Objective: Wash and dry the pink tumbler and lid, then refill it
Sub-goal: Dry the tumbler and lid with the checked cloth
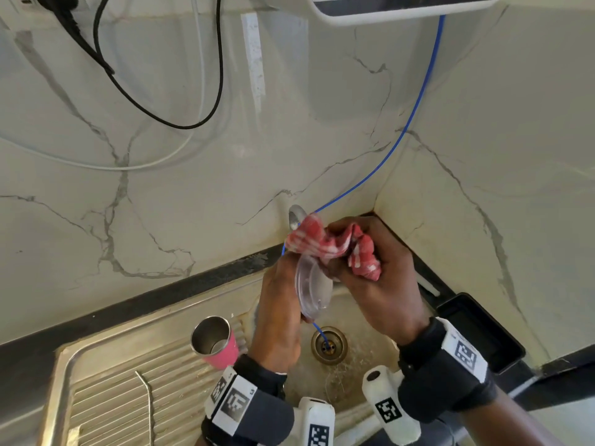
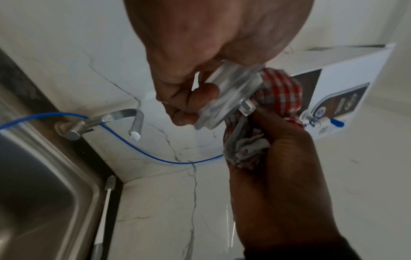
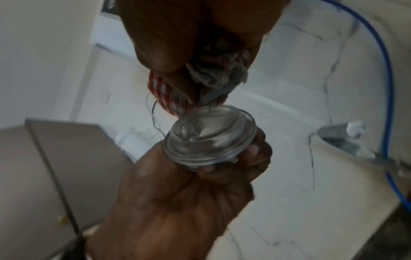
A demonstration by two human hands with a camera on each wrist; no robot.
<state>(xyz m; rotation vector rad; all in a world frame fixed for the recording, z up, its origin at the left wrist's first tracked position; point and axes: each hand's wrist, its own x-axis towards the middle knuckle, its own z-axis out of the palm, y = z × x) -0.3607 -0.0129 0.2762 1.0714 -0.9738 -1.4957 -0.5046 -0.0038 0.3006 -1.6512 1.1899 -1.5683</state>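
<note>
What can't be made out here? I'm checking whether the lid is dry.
- Clear plastic lid: droplets too small; wrist views blurred.
- Lid's far face: head view, hidden by left hand.
- Red checked cloth: partly bunched inside right hand.
- Pink steel tumbler: base behind left wrist.

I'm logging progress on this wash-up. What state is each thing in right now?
Lid: off the tumbler, held over the sink, cloth against it.
Cloth: bunched.
Tumbler: upright on the drainboard, open, nothing visible inside.
Tap: no water running.
Left hand: grips the lid.
Right hand: grips the cloth.
Drain: unplugged, blue tube running into it.
</note>
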